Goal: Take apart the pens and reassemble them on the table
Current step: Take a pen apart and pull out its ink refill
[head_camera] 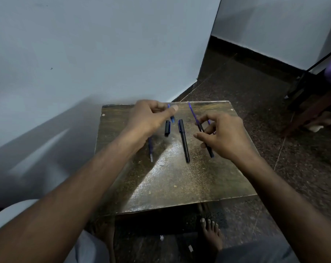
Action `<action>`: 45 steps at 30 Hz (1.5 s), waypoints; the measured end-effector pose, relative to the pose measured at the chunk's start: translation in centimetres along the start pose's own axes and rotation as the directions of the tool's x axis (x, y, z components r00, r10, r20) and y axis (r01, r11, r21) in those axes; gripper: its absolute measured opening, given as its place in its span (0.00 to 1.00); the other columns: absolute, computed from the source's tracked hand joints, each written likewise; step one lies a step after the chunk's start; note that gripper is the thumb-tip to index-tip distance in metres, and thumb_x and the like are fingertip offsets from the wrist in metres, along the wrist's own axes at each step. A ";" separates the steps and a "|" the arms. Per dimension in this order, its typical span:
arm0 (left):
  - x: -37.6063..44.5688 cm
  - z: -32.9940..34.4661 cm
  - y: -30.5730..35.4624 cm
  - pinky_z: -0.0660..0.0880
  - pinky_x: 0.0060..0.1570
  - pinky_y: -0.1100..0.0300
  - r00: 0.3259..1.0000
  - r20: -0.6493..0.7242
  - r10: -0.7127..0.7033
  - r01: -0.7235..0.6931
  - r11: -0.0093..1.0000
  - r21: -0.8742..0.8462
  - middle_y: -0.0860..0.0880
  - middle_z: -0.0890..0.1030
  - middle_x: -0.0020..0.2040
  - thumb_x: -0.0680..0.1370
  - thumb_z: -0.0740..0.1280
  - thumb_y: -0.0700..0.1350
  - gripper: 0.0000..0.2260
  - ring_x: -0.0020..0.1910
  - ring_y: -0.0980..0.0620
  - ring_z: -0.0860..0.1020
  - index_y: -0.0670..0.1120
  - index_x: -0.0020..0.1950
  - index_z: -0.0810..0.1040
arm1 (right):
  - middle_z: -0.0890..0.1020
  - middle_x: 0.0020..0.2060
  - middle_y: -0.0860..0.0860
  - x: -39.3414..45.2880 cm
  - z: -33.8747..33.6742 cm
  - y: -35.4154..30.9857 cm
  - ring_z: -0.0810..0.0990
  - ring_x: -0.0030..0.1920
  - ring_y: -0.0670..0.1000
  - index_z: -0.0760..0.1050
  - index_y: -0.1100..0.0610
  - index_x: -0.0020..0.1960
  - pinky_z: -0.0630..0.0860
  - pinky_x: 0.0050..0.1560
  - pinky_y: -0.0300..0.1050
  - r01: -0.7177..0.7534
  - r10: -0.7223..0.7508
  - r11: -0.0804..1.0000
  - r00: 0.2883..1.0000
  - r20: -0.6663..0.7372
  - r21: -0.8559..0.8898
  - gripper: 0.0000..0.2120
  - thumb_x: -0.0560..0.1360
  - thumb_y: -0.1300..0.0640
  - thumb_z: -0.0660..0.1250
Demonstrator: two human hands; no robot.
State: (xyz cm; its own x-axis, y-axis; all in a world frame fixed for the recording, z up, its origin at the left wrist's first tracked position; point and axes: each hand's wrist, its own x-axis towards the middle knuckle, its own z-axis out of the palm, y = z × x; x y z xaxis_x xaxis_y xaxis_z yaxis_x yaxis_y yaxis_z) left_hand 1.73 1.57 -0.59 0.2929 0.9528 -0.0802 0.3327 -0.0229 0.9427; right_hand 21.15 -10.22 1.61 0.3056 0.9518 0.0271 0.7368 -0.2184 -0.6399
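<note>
On the small speckled table (170,186) lie a whole black capped pen (183,140) and, left of it, a loose black cap (167,128). My left hand (149,120) pinches a short blue pen piece (171,116) between thumb and fingers, above the cap. A blue tube (151,150) shows below that hand; whether it is held or lying on the table is unclear. My right hand (221,135) grips a black pen barrel (207,144) with a thin blue refill (192,111) sticking out of its far end. A further bit of blue peeks out behind the right fingers.
A pale wall stands along the left and far side of the table. Dark speckled floor lies to the right, with the black legs of a stand (303,82) at far right. A bare foot (211,234) rests under the table's near edge.
</note>
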 end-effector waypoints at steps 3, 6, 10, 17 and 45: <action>-0.3 0.9 -0.5 0.71 0.26 0.76 0.999 0.028 0.016 -0.023 0.964 0.267 0.56 0.85 0.31 0.74 0.82 0.58 0.13 0.30 0.67 0.83 0.50 0.47 0.87 | 0.86 0.27 0.42 0.0 -0.2 -0.1 0.85 0.30 0.34 0.83 0.49 0.57 0.73 0.30 0.23 -0.001 0.001 1.000 1.000 -0.018 -0.007 0.13 0.76 0.55 0.82; -0.5 1.6 -0.6 0.72 0.22 0.75 0.998 0.012 0.062 -0.063 0.942 0.329 0.62 0.84 0.27 0.73 0.84 0.55 0.14 0.26 0.68 0.82 0.50 0.47 0.84 | 0.86 0.27 0.44 -0.1 0.0 -0.2 0.84 0.30 0.33 0.84 0.50 0.57 0.71 0.28 0.24 0.012 -0.012 1.000 1.000 -0.009 -0.026 0.13 0.76 0.54 0.82; -0.4 1.6 -0.4 0.77 0.27 0.71 0.994 -0.048 0.094 -0.067 0.912 0.404 0.53 0.86 0.34 0.73 0.83 0.58 0.15 0.31 0.60 0.86 0.50 0.49 0.84 | 0.85 0.25 0.42 0.0 0.3 -0.1 0.83 0.28 0.32 0.84 0.50 0.57 0.71 0.29 0.23 0.025 -0.025 0.999 1.000 0.004 -0.040 0.12 0.75 0.54 0.82; -0.4 1.0 0.6 0.77 0.42 0.66 0.992 0.088 0.093 -0.107 0.981 0.162 0.59 0.90 0.43 0.82 0.73 0.59 0.09 0.36 0.69 0.82 0.56 0.51 0.89 | 0.87 0.30 0.38 0.2 0.9 -0.1 0.86 0.28 0.37 0.84 0.50 0.56 0.77 0.28 0.28 0.026 -0.027 0.999 1.000 0.015 0.034 0.13 0.75 0.54 0.83; -1.7 2.6 1.1 0.78 0.47 0.66 0.994 0.104 0.043 -0.049 0.997 0.057 0.59 0.90 0.41 0.78 0.79 0.57 0.08 0.44 0.65 0.87 0.54 0.49 0.91 | 0.87 0.40 0.59 0.0 1.3 -0.8 0.79 0.37 0.48 0.84 0.60 0.48 0.75 0.41 0.49 -0.085 0.063 0.974 0.992 0.110 0.212 0.13 0.83 0.49 0.72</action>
State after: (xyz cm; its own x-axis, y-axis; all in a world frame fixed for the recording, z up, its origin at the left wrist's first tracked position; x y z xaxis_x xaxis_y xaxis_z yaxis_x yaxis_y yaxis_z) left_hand 3.96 -0.92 -0.23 0.3986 0.9143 -0.0725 0.3682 -0.0871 0.9257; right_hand 19.79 -9.78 1.09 0.2832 0.9541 -0.0974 0.5636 -0.2477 -0.7880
